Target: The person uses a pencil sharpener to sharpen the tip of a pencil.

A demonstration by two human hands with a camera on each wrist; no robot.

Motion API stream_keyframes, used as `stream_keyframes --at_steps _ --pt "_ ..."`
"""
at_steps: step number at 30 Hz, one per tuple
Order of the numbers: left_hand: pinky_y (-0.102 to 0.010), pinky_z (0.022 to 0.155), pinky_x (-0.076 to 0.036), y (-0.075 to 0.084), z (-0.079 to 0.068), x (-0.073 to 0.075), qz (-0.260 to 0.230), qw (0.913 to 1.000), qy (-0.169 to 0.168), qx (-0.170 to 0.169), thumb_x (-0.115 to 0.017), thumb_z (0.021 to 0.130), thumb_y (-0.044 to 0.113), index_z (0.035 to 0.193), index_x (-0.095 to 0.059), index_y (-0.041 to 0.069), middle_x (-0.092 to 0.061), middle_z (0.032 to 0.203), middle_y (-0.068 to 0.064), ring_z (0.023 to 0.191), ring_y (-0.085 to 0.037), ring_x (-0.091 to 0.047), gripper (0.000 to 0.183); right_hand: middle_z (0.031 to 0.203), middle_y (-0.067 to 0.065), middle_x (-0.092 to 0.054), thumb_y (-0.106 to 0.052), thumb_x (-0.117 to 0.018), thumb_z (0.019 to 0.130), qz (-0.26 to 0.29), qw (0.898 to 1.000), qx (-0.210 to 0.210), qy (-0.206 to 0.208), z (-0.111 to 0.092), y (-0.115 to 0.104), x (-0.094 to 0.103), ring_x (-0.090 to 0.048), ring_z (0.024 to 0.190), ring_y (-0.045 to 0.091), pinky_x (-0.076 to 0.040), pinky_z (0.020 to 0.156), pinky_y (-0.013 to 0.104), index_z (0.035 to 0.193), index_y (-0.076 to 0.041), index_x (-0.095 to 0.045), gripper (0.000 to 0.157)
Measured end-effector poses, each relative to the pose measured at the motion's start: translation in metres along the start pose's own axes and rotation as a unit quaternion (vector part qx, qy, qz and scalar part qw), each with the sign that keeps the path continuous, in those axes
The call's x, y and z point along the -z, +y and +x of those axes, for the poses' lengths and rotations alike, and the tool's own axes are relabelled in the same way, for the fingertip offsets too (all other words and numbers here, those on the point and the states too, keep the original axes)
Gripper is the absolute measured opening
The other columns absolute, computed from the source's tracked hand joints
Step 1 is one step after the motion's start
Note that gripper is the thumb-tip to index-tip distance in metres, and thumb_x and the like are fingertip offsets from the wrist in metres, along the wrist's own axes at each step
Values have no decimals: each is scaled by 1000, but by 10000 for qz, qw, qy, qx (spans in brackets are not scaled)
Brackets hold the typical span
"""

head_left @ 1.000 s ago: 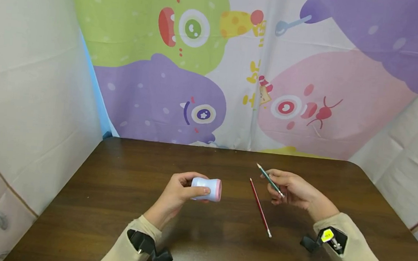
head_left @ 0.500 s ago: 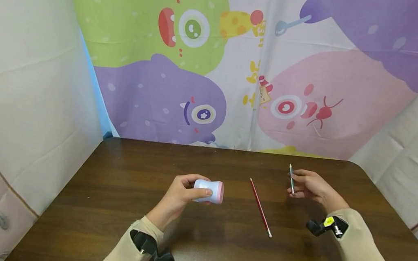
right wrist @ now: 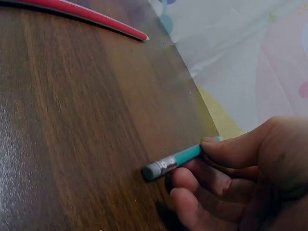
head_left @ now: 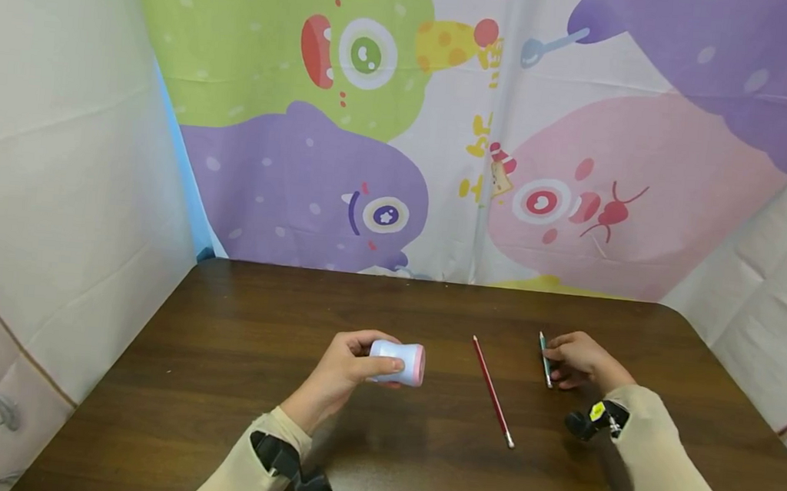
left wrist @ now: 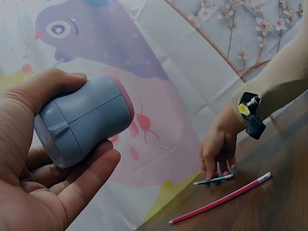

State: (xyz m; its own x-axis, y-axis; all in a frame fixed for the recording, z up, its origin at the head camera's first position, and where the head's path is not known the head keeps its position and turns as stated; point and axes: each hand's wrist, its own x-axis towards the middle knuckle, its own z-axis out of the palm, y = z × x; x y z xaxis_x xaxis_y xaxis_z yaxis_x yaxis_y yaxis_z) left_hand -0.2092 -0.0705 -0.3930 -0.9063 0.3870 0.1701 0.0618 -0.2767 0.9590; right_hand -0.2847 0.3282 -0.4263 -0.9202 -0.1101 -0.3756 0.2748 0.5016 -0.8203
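My left hand (head_left: pixel 338 368) holds a waisted, light blue pencil sharpener (head_left: pixel 392 357) with a pink end. It is raised over the table, lying sideways with its pink end to the right. In the left wrist view, the thumb presses on top of the sharpener (left wrist: pixel 91 115) and the fingers curl below. At the right, my right hand (head_left: pixel 582 359) pinches a short teal pencil (right wrist: pixel 187 155) between thumb and fingers, its eraser end close over the tabletop. Between the hands lies a longer red pencil (head_left: pixel 493 392), tip pointing away from me.
The dark wooden table (head_left: pixel 216 386) reaches back to a hanging cloth (head_left: pixel 458 127) printed with cartoon monsters. Pale cloth walls (head_left: pixel 50 118) stand on both sides. Each forearm wears a black camera mount (head_left: pixel 289 465) over a beige sleeve.
My right hand has carried the teal pencil rightward, away from the sharpener, and then lowered it toward the table. My left hand has shifted slightly right with the sharpener. The red pencil stays put.
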Motion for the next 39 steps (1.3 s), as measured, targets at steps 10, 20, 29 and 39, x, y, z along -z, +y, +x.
stream_keyframes --at_steps 10,20,29,39 --pt "-37 65 -62 0 0 1 32 10000 -19 81 -79 79 6 104 -60 -20 -64 87 -8 75 -20 -62 41 63 5 -61 2 -70 88 -152 9970 -114 746 3 -9 -10 -62 52 12 -59 51 27 107 20 -60 28" --pt "-37 65 -62 2 -1 1 3 9999 -20 100 -79 79 6 108 -55 -24 -64 87 -8 76 -20 -62 48 64 3 -62 -3 -72 88 95 9963 -175 832 6 -1 -9 -62 55 10 -59 53 27 106 17 -60 30" --pt "-37 64 -62 2 -1 1 13 10000 -2 91 -79 79 6 107 -56 -24 -65 86 -8 75 -19 -62 47 66 5 -62 -1 -68 91 359 9976 -239 536 4 -1 -7 -63 57 12 -60 56 28 113 20 -54 33" --pt "-38 64 -62 3 -1 1 5 10000 -9 73 -79 78 7 107 -57 -23 -65 87 -8 75 -20 -62 47 71 6 -60 -3 -67 92 219 9991 -260 270 2 -1 -3 -61 60 13 -61 58 29 110 17 -55 30"
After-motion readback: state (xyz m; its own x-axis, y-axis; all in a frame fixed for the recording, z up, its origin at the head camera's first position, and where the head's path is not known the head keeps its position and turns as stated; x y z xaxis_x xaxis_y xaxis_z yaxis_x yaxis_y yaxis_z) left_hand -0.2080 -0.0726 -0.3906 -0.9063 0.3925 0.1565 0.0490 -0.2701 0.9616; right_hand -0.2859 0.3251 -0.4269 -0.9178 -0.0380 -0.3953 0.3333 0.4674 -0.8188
